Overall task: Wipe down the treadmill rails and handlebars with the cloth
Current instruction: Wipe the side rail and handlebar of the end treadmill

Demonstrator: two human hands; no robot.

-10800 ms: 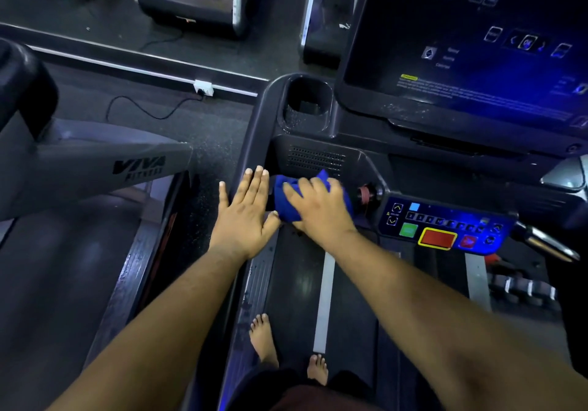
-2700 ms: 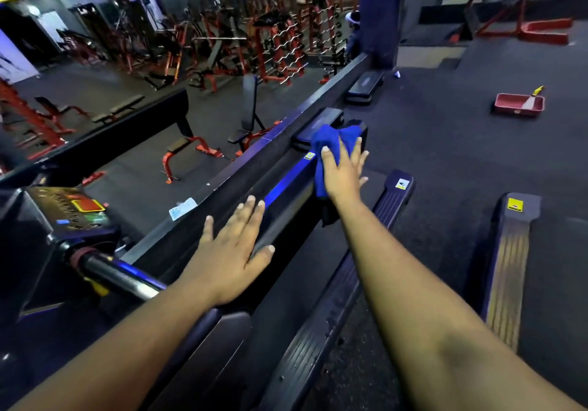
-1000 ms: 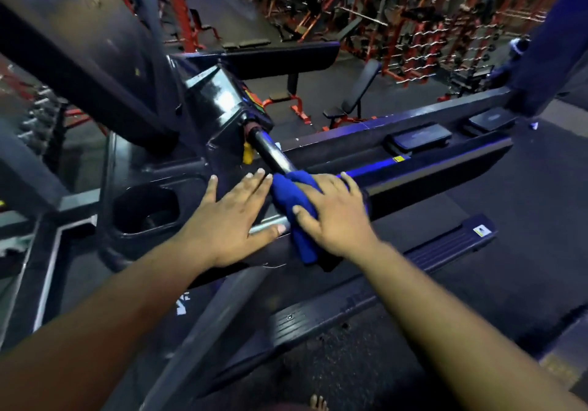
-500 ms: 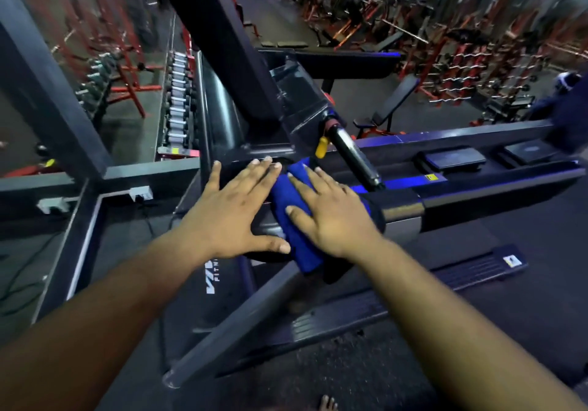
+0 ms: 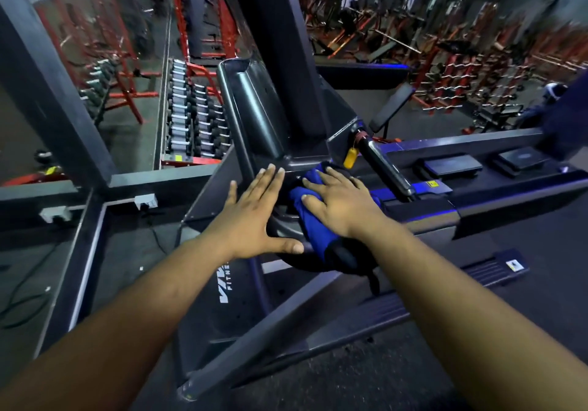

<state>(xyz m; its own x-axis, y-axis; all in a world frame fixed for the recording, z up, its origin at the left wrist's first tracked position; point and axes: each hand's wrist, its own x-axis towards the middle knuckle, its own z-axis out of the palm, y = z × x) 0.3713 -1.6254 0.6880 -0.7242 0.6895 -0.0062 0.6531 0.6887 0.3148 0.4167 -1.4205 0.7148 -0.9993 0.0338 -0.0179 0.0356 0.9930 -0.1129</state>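
A blue cloth (image 5: 313, 229) lies over the dark treadmill side rail (image 5: 477, 216), close to where the rail meets the console post (image 5: 286, 70). My right hand (image 5: 342, 202) presses flat on the cloth with its fingers spread. My left hand (image 5: 251, 220) rests flat on the treadmill body just left of the cloth, thumb out toward it. A chrome and black handlebar (image 5: 386, 170) with a yellow tag (image 5: 350, 157) juts out just beyond my right hand. Part of the cloth is hidden under my right palm.
A dumbbell rack (image 5: 191, 118) stands on the floor to the left behind the treadmill. A grey frame beam (image 5: 54, 70) crosses the left. The treadmill's ribbed foot rail (image 5: 445, 289) runs lower right. Red gym machines (image 5: 477, 70) fill the background.
My right hand has slid the cloth along the rail toward the console post. My left hand moved with it. My head has turned left, bringing the dumbbell rack into view.
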